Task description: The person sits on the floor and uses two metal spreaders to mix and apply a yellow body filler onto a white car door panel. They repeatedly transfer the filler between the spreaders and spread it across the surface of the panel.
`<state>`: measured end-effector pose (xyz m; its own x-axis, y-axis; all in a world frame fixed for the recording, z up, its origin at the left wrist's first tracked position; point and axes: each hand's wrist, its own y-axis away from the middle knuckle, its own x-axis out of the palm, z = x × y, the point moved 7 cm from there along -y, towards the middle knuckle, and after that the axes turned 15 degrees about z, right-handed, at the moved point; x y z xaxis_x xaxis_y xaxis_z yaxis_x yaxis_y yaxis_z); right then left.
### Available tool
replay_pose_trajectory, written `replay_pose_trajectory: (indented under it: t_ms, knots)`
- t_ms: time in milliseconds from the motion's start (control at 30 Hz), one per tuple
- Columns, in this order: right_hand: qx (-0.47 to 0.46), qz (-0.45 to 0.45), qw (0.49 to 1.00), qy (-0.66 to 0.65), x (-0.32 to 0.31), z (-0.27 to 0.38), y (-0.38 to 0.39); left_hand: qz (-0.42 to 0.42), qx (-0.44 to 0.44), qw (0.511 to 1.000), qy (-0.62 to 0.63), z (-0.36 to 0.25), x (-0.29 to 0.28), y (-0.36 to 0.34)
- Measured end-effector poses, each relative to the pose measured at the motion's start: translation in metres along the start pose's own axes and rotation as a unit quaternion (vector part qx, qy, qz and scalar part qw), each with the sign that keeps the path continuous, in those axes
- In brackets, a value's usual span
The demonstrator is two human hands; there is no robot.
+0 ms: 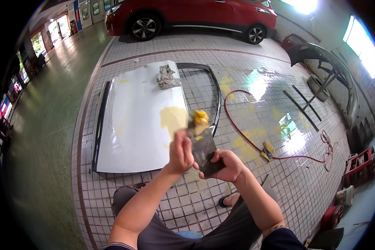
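At the centre of the frame, the person's right hand (221,166) is cupping the lower end of a dark, flat rectangular mixing board smeared with grey filler (204,150), its grip wrapped closed around the board's bottom edge. The left hand (180,152) is rising just beside it on the left, its grip pinching a small spreader blade (192,125) against the board's upper part, where a lump of yellow putty (201,117) is sitting at the top. Behind the hands, in the middle left of the frame, a large white car door panel with a yellow filler patch (137,121) is lying flat on the tiled floor (258,54), with a crumpled grey rag (167,77) resting on its far end. A red hose (241,129) is curling across the floor to the right, and a red car (191,14) is standing along the upper edge.
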<state>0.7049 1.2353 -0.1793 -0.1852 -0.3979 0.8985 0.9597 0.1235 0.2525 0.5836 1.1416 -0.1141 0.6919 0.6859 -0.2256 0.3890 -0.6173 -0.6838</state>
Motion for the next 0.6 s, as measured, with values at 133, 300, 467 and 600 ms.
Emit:
replay_pose_trajectory:
  t_ms: [133, 300, 467, 600]
  knots:
    - [-0.007, 0.078, 0.997, 0.008, 0.016, 0.005, 0.000, 0.060, 0.110, 0.992, -0.032, -0.008, 0.003, 0.004]
    - [-0.024, 0.119, 0.993, 0.016, 0.025, 0.004, -0.003, 0.087, 0.144, 0.984, -0.061, -0.005, -0.003, 0.002]
    - [-0.051, 0.124, 0.990, 0.032, 0.033, 0.004, -0.006, 0.077, 0.176, 0.976, -0.102, -0.013, -0.006, -0.001]
    - [-0.050, 0.125, 0.991, 0.004, 0.029, 0.014, -0.002, 0.147, 0.146, 0.960, -0.187, -0.007, 0.000, -0.005]
